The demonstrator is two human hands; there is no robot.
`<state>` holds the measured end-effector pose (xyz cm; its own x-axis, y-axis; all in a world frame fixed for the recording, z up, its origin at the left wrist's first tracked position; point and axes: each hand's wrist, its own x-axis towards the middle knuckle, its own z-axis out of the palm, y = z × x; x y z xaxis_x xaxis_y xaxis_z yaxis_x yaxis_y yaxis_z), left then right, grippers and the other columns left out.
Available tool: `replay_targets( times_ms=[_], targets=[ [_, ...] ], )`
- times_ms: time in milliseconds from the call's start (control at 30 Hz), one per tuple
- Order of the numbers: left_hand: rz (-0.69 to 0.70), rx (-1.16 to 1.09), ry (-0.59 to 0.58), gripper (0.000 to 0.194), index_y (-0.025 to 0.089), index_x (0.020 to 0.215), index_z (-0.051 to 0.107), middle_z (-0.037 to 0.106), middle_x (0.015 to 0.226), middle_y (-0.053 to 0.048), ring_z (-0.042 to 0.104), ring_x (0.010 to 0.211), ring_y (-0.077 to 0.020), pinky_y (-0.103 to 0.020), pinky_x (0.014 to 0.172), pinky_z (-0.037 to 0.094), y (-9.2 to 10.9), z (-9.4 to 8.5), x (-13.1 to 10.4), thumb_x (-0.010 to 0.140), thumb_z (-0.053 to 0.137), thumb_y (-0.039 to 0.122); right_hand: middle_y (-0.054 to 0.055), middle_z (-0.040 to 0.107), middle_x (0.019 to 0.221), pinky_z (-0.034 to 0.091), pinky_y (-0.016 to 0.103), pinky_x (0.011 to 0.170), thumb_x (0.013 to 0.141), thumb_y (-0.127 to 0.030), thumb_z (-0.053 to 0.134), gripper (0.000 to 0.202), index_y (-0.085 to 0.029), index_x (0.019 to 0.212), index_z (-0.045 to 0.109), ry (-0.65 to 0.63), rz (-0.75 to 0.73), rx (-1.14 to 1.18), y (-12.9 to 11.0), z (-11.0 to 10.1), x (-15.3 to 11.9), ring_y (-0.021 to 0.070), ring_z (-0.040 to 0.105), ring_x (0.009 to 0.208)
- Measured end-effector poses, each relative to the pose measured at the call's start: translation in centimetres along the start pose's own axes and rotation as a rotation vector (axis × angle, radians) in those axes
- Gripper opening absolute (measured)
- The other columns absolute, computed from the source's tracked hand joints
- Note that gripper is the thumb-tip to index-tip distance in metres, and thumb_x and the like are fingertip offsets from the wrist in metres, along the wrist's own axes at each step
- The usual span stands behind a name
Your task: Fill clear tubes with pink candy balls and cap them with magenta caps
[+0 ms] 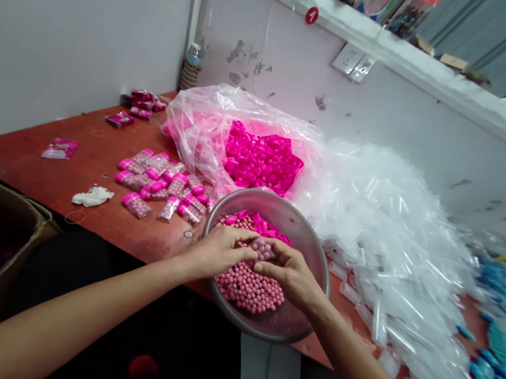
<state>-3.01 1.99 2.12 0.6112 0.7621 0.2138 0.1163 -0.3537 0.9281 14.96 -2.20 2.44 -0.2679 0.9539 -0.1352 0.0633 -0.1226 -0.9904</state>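
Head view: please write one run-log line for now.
left hand, right hand: clear container of pink beads | over metal bowl | left side: capped containers | right side: clear tubes

small packing workshop: worktable [94, 145], heaped clear containers [375, 217], bagged pink caps [263, 158].

A small clear container [264, 249] of pink beads [261, 245] is over the metal bowl [291, 330].
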Motion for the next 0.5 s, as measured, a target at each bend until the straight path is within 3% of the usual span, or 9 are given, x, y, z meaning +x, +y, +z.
replay_targets(
  times_ms=[100,233,333,500],
  targets=[
    [-0.055,-0.260,-0.023,0.025,0.015,0.096,0.068,0.070,0.094,-0.005,0.062,0.090,-0.0198,-0.029,0.083,0.047,0.0,0.6,0.3,0.074,0.056,0.018,0.000,0.062,0.082,0.050,0.028,0.074,0.064,-0.024,0.073,0.032,-0.018,0.092,0.058,0.050,-0.017,-0.024,-0.2,0.2,-0.2,0.0135,0.060,0.077],
    [-0.203,-0.490,-0.019,0.027,0.011,0.095,0.068,0.070,0.091,-0.008,0.064,0.083,-0.0188,-0.030,0.076,0.049,-0.5,0.7,0.6,0.070,0.060,0.017,0.000,0.063,0.081,0.051,0.027,0.070,0.070,-0.026,0.069,0.033,-0.021,0.101,0.055,0.102,-0.128,-0.108,-0.4,-0.4,-0.9,0.0128,0.060,0.074],
    [-0.255,-0.502,-0.016,0.029,0.010,0.094,0.068,0.070,0.085,-0.007,0.063,0.075,-0.0167,-0.029,0.072,0.049,-0.6,0.6,0.6,0.066,0.063,0.017,0.002,0.063,0.085,0.052,0.027,0.069,0.076,-0.029,0.064,0.026,-0.021,0.099,0.059,0.106,-0.199,-0.287,-0.7,-1.1,-1.4,0.0134,0.060,0.076],
    [-0.193,-0.442,-0.086,0.028,0.011,0.092,0.069,0.069,0.081,-0.005,0.061,0.071,-0.0152,-0.026,0.065,0.048,-0.6,0.5,0.6,0.067,0.064,0.020,0.000,0.063,0.075,0.051,0.025,0.062,0.077,-0.031,0.062,0.023,-0.019,0.096,0.059,0.016,-0.174,-0.481,-1.5,-1.5,-1.6,0.0122,0.060,0.066]
  ],
)
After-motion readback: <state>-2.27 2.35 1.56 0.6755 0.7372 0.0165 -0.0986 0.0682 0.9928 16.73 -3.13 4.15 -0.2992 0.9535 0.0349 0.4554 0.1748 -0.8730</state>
